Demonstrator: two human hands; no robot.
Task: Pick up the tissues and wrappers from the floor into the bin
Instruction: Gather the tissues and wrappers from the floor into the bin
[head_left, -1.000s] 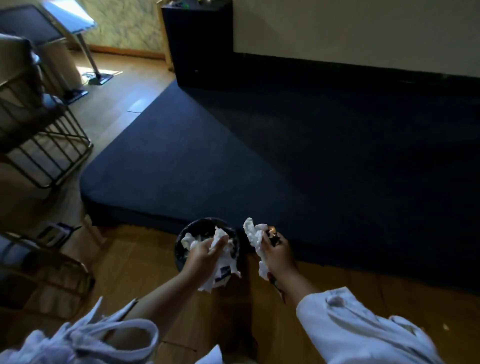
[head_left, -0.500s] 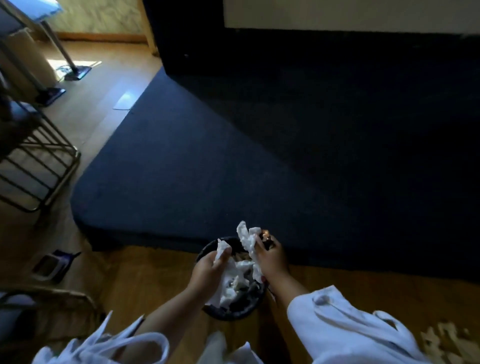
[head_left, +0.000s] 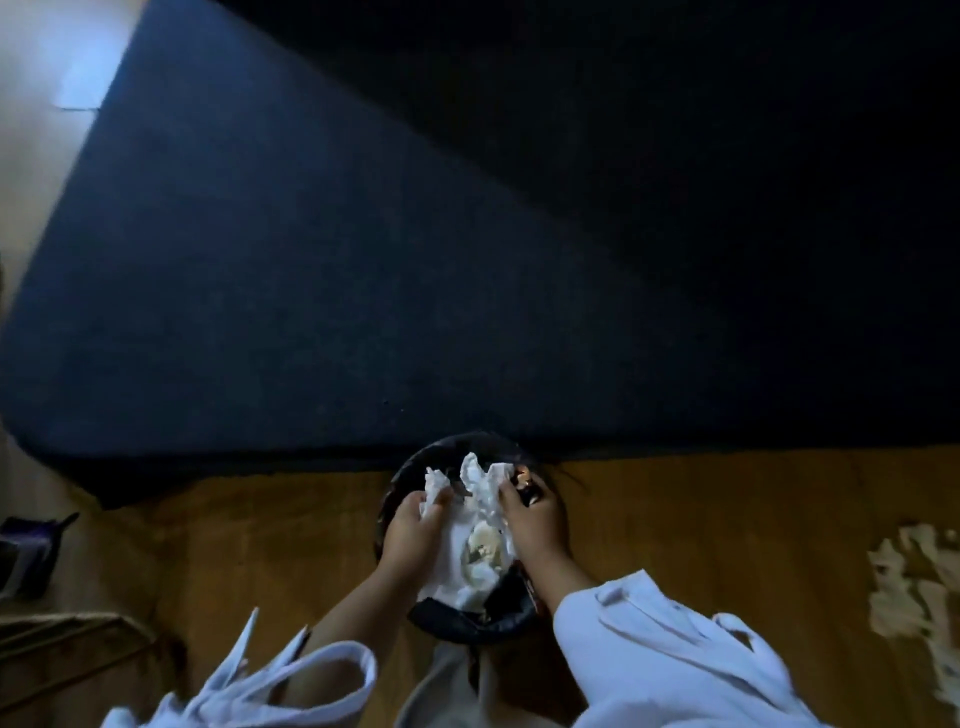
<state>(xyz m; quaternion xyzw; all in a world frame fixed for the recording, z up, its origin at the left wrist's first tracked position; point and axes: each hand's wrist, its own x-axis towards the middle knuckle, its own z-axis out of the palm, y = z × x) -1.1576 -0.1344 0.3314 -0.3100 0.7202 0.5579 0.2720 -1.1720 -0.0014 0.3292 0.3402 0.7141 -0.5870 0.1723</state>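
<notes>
Head view looked steeply down, tilted lower than half a second earlier, so the wall and the metal chair frame had dropped out of sight. Largest in frame was a dark blue mat (head_left: 322, 270), spreading away beyond both hands. Nearer than the hands lay the wooden floor (head_left: 727, 514), with a pale, blurred patch of scraps (head_left: 919, 587) well out past the right hand. White sleeves (head_left: 660, 660) filled the bottom edge. A round black bin (head_left: 467, 621) stood on the floor directly under both hands, its far rim touching the mat's edge; it sat closer to centre than before. Inside it, between the hands, lay a heap of white tissues (head_left: 467, 551). The left hand (head_left: 410, 535) had sunk lower into the bin than earlier, fingers closed around a crumpled tissue. The right hand (head_left: 530, 519) was likewise lower, fingers clamped on another tissue whose ends stuck up beyond the fingertips. A small, shiny object (head_left: 523, 477) showed just past the right fingers; it was too blurred to identify.
</notes>
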